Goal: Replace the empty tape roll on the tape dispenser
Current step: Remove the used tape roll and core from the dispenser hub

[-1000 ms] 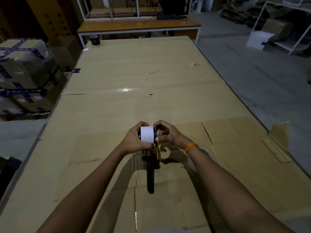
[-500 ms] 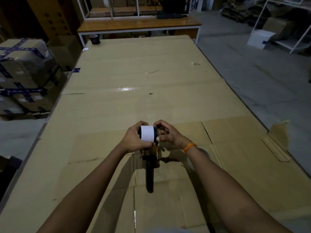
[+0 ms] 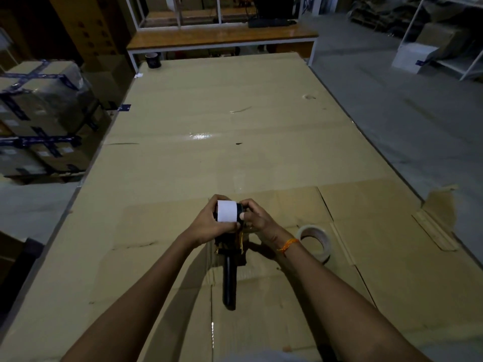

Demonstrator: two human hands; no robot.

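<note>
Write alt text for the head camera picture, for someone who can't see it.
Two bare hands, left hand and right hand, grip a white tape roll on a black handheld tape dispenser above a cardboard-covered table. A clear tape roll lies beside the right wrist.

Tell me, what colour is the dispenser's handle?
Black, on the tape dispenser, seen in the head view.

Dim warehouse: grey concrete floor (image 3: pixel 392 121), wooden bench (image 3: pixel 222 37), taped boxes (image 3: pixel 44 100).

My table (image 3: pixel 235 121) is covered in flattened cardboard sheets (image 3: pixel 379 257). A clear tape roll (image 3: pixel 315 241) lies near my right wrist. A dark roll (image 3: pixel 153 60) stands at the far corner.
</note>
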